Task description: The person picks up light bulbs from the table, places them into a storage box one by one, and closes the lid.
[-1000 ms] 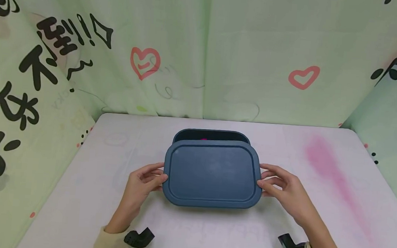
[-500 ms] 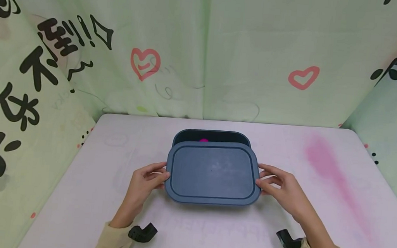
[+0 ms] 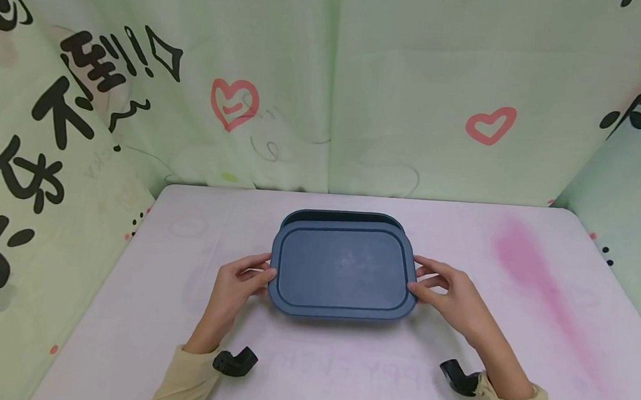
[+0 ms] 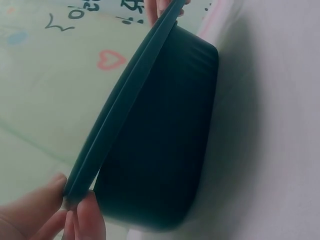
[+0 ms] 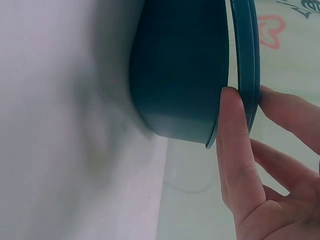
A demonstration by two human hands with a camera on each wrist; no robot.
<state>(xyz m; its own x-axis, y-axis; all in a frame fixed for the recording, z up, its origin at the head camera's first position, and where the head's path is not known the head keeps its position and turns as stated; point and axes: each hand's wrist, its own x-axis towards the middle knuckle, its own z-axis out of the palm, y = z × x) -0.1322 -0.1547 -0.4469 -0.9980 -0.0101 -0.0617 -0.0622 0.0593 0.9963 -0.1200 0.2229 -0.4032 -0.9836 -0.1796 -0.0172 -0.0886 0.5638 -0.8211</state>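
A blue rectangular lid (image 3: 343,271) with rounded corners lies over a deep box (image 3: 288,217) of the same colour, covering most of its opening in the head view. Only the box's far rim and a dark strip of its inside show behind the lid. My left hand (image 3: 239,288) pinches the lid's left end between thumb and fingers. At the other end my right hand (image 3: 450,301) pinches it the same way. From the right wrist, a thin gap shows between lid (image 5: 247,60) and box wall (image 5: 180,70). The left wrist view shows the lid's edge (image 4: 115,120) close along the box's top.
The box stands on a white table (image 3: 341,371) with a pink stain (image 3: 529,273) toward the right. Green cloth (image 3: 399,62) with hearts and black writing hangs behind and at the sides. Black curved pieces (image 3: 235,361) sit at both sleeve cuffs.
Both hands have shifted the lid farther from me, toward the box's far rim. The dark strip of opening is narrower, and a pink thing seen inside it earlier is hidden.
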